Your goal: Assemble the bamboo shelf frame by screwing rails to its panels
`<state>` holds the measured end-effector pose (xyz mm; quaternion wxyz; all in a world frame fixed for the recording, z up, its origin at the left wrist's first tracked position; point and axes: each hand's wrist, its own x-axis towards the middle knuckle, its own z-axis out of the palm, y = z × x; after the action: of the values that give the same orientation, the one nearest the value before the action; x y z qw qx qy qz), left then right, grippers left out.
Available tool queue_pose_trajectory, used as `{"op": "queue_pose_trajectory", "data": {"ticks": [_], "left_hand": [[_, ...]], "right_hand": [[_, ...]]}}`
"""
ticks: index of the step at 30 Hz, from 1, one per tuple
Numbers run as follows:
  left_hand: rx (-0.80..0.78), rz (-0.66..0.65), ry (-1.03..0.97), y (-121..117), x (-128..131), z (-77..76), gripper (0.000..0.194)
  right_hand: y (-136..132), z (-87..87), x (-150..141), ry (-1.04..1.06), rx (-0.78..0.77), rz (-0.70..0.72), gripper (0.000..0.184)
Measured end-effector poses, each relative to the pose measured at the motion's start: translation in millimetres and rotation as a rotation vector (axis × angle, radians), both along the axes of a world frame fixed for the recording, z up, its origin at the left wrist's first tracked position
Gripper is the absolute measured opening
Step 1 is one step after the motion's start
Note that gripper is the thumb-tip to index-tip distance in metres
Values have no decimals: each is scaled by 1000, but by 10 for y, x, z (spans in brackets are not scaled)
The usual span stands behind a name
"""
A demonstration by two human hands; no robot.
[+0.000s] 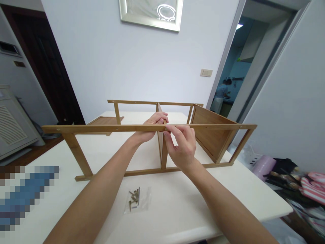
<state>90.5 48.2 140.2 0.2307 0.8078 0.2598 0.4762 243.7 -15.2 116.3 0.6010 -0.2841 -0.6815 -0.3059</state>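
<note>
Got my wooden frame point(77, 154) across mid-picture on the white surface point(177, 213), bag point(144, 200) of screws point(135, 196) lower center. Dead center, my left hand point(153, 121) grasps the middle panel point(164, 154); my right hand's point(182, 144) fingers touch the front rail point(215, 127), can't tell if they're gripping anything.

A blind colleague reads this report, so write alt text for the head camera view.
A person's left hand grips the middle panel of a wooden frame on a white table, while the right hand touches its near top rail. A clear bag of brass-coloured screws lies on the table in front.
</note>
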Motion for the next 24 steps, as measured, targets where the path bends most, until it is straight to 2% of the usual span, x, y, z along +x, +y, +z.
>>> {"op": "queue_pose_trajectory", "data": {"ticks": [8, 17, 24], "left_hand": [[45, 15, 8, 16, 4, -4, 41], [-2, -7, 0, 11, -3, 0, 38], [41, 11, 7, 18, 1, -2, 41]], "right_hand": [[24, 5, 3, -13, -31, -45, 3], [-16, 21, -7, -19, -33, -36, 15], [15, 3, 3, -25, -42, -40, 6]]}}
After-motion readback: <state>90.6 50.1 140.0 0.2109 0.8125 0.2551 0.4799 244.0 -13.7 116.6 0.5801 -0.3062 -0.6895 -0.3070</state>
